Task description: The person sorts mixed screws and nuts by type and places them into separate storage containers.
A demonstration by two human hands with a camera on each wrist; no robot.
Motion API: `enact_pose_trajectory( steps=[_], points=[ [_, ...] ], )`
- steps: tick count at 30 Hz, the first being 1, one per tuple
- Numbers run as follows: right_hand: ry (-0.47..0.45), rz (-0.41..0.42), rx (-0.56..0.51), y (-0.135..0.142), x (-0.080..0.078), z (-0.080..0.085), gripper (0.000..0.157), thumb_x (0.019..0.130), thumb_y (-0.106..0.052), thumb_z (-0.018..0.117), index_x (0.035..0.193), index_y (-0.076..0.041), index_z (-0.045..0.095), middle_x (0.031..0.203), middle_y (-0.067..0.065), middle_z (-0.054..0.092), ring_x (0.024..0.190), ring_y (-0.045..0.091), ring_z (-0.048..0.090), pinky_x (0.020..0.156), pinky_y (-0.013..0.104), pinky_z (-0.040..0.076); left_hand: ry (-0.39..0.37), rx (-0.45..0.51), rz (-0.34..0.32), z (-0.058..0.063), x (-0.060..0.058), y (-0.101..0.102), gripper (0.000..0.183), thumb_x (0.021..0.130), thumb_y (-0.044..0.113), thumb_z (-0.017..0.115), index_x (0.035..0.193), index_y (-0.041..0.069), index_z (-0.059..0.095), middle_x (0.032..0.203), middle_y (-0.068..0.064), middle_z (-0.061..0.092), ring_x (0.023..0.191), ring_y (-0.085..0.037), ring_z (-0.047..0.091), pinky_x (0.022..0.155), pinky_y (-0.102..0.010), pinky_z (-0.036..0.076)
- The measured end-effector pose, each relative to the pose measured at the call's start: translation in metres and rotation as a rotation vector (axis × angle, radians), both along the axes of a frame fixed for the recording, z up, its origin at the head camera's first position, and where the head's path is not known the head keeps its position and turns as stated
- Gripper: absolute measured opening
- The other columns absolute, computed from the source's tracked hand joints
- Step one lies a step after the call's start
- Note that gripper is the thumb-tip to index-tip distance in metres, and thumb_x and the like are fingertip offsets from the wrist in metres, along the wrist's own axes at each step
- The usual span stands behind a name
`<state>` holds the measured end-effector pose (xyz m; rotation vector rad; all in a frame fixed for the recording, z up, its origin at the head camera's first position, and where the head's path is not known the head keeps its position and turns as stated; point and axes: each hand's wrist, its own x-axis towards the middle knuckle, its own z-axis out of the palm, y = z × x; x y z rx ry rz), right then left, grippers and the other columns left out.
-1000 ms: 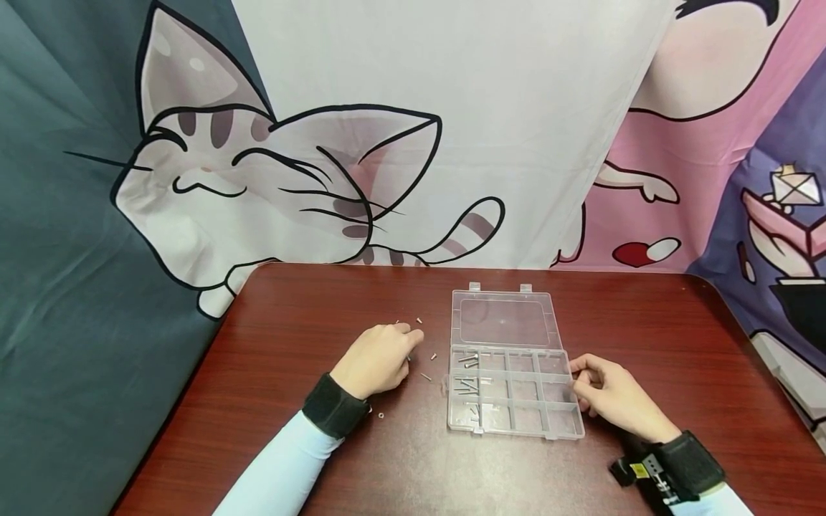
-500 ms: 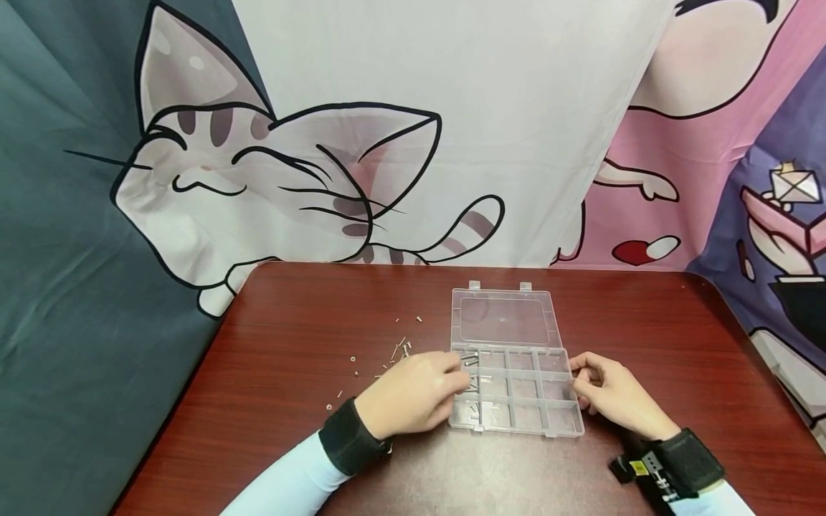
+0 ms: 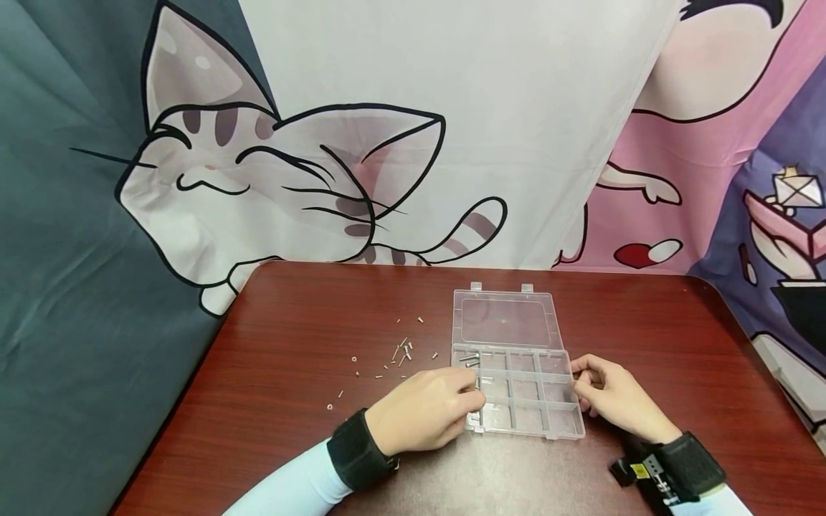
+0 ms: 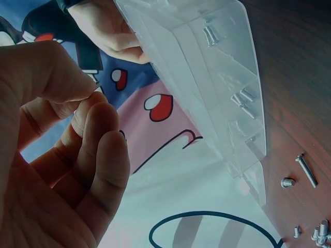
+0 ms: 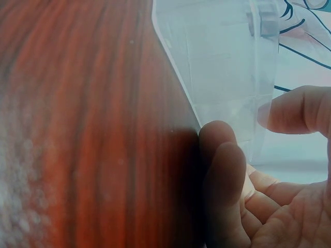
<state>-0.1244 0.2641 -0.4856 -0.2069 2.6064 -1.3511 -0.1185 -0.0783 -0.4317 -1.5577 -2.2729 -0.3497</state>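
A clear plastic compartment box (image 3: 525,412) lies with its lid (image 3: 506,319) laid back. My left hand (image 3: 422,408) is over the box's near left compartments and hides some of them. Its thumb and fingertips pinch a tiny metal piece, probably a screw (image 4: 97,84), of which only the end shows in the left wrist view. My right hand (image 3: 619,398) holds the box's right side, thumb at the rim and fingers low against the wall, as the right wrist view shows. Some screws (image 4: 242,103) sit in the left column of compartments.
Left of the box, several loose screws (image 3: 401,351) are scattered on the dark red table (image 3: 290,322). Two nuts (image 3: 353,359) lie farther left. A single short screw (image 3: 435,355) is close to the box's left edge. A printed cloth (image 3: 529,143) hangs behind the table.
My left hand has moved right and toward me, from among the loose screws to above the box's near left compartments. My right hand has stayed at the box's side.
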Motion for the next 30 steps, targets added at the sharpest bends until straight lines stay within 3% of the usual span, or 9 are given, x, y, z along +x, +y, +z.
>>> enact_pose_trajectory(
  steps=[4, 6, 8, 9, 11, 13, 15, 21, 30],
  points=[
    [0.0, 0.0, 0.0, 0.0, 0.0, 0.001, 0.026, 0.09, -0.011, 0.059, 0.114, 0.0, 0.06, 0.067, 0.004, 0.057, 0.059, 0.014, 0.057, 0.054, 0.033, 0.05, -0.003, -0.008, 0.01, 0.002, 0.0, 0.0, 0.01, 0.079, 0.01, 0.057, 0.081, 0.018, 0.052, 0.078, 0.006, 0.037, 0.068, -0.007, 0.037, 0.058, -0.022, 0.036],
    [-0.003, -0.001, 0.0, 0.001, 0.0, 0.001, 0.026, 0.09, -0.011, 0.059, 0.114, 0.0, 0.06, 0.068, 0.004, 0.057, 0.059, 0.014, 0.057, 0.054, 0.033, 0.051, -0.028, -0.026, 0.019, 0.003, 0.0, -0.001, 0.012, 0.079, 0.015, 0.06, 0.09, 0.018, 0.058, 0.086, 0.006, 0.044, 0.073, -0.008, 0.043, 0.063, -0.023, 0.041],
    [-0.005, -0.001, -0.002, 0.001, 0.0, 0.001, 0.026, 0.091, -0.012, 0.06, 0.114, 0.0, 0.06, 0.068, 0.004, 0.057, 0.059, 0.014, 0.057, 0.054, 0.033, 0.051, -0.071, -0.082, 0.051, 0.003, 0.001, -0.002, 0.037, 0.08, 0.033, 0.067, 0.114, 0.02, 0.062, 0.112, 0.001, 0.056, 0.093, -0.012, 0.053, 0.078, -0.027, 0.047],
    [-0.006, -0.001, -0.002, 0.001, 0.0, 0.001, 0.027, 0.091, -0.012, 0.06, 0.114, 0.001, 0.06, 0.068, 0.004, 0.057, 0.059, 0.014, 0.057, 0.054, 0.033, 0.051, -0.101, -0.112, 0.072, 0.003, 0.002, -0.003, 0.056, 0.08, 0.045, 0.068, 0.129, 0.02, 0.058, 0.131, -0.004, 0.053, 0.108, -0.017, 0.055, 0.087, -0.033, 0.048],
    [-0.007, -0.003, -0.002, 0.0, 0.0, 0.0, 0.026, 0.091, -0.013, 0.06, 0.114, 0.001, 0.06, 0.068, 0.005, 0.057, 0.059, 0.014, 0.057, 0.054, 0.033, 0.051, -0.153, -0.169, 0.114, 0.002, 0.003, -0.005, 0.097, 0.073, 0.07, 0.065, 0.154, 0.023, 0.038, 0.161, -0.011, 0.026, 0.136, -0.03, 0.042, 0.104, -0.048, 0.04],
    [-0.008, -0.005, 0.0, 0.0, 0.0, 0.0, 0.027, 0.091, -0.013, 0.06, 0.114, 0.001, 0.059, 0.068, 0.005, 0.057, 0.059, 0.014, 0.057, 0.054, 0.033, 0.051, -0.178, -0.211, 0.155, 0.0, 0.004, -0.006, 0.119, 0.066, 0.088, 0.054, 0.162, 0.026, 0.021, 0.168, -0.007, 0.0, 0.148, -0.038, 0.023, 0.109, -0.06, 0.03],
    [-0.007, -0.007, 0.004, 0.0, 0.0, 0.0, 0.027, 0.091, -0.013, 0.06, 0.114, 0.001, 0.059, 0.068, 0.005, 0.056, 0.059, 0.014, 0.057, 0.054, 0.033, 0.051, -0.184, -0.215, 0.171, -0.002, 0.005, -0.006, 0.123, 0.064, 0.094, 0.047, 0.163, 0.027, 0.016, 0.168, -0.005, -0.006, 0.149, -0.04, 0.018, 0.109, -0.064, 0.026],
    [-0.005, -0.007, 0.0, 0.0, -0.001, -0.003, 0.027, 0.091, -0.014, 0.061, 0.114, 0.001, 0.059, 0.067, 0.004, 0.056, 0.058, 0.014, 0.056, 0.053, 0.033, 0.05, -0.169, -0.21, 0.177, -0.001, 0.005, -0.009, 0.122, 0.064, 0.096, 0.04, 0.162, 0.027, 0.019, 0.168, -0.005, 0.001, 0.149, -0.039, 0.019, 0.109, -0.063, 0.026],
    [-0.011, -0.002, -0.012, 0.001, -0.002, -0.004, 0.027, 0.091, -0.011, 0.059, 0.115, 0.001, 0.059, 0.067, 0.004, 0.056, 0.058, 0.014, 0.055, 0.053, 0.033, 0.05, -0.134, -0.21, 0.275, 0.008, -0.005, -0.05, 0.113, 0.069, 0.084, 0.056, 0.161, 0.027, 0.026, 0.168, -0.003, 0.007, 0.149, -0.034, 0.021, 0.111, -0.059, 0.027]
  ],
)
